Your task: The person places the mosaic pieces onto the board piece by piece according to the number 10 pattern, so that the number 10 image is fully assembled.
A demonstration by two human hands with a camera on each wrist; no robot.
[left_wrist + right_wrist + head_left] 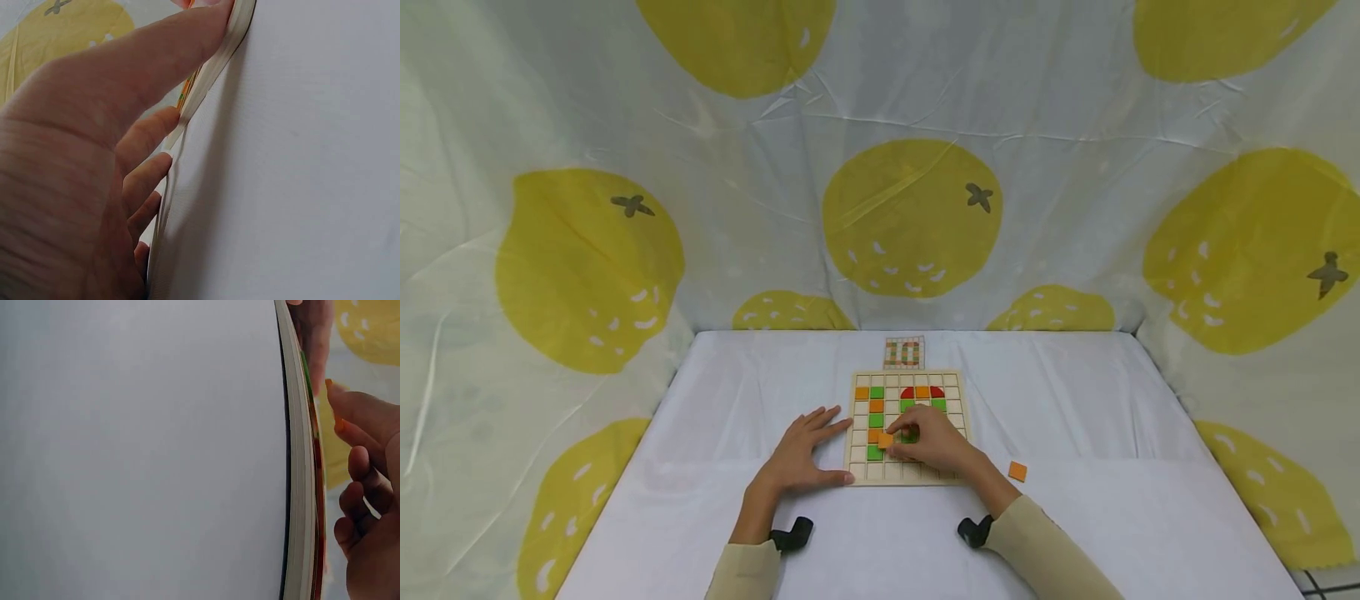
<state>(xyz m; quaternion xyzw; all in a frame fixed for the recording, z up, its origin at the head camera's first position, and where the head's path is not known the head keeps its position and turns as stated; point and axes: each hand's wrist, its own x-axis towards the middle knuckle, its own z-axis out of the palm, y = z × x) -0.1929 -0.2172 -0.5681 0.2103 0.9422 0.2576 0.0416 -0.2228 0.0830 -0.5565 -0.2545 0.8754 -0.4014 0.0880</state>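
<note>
A pale wooden grid board lies on the white table with orange, green and red pieces in its squares. My right hand pinches a square orange tile between thumb and fingertips, over the left-middle part of the board. In the right wrist view this orange tile appears edge-on, above the board's surface. My left hand is spread, its thumb and a fingertip touching the board's left side. From the left wrist, the thumb reaches the board's edge. The right hand hides some squares.
A small printed pattern card lies just behind the board. One loose orange tile sits on the table to the right. White cloth with yellow lemons hangs at the back and sides.
</note>
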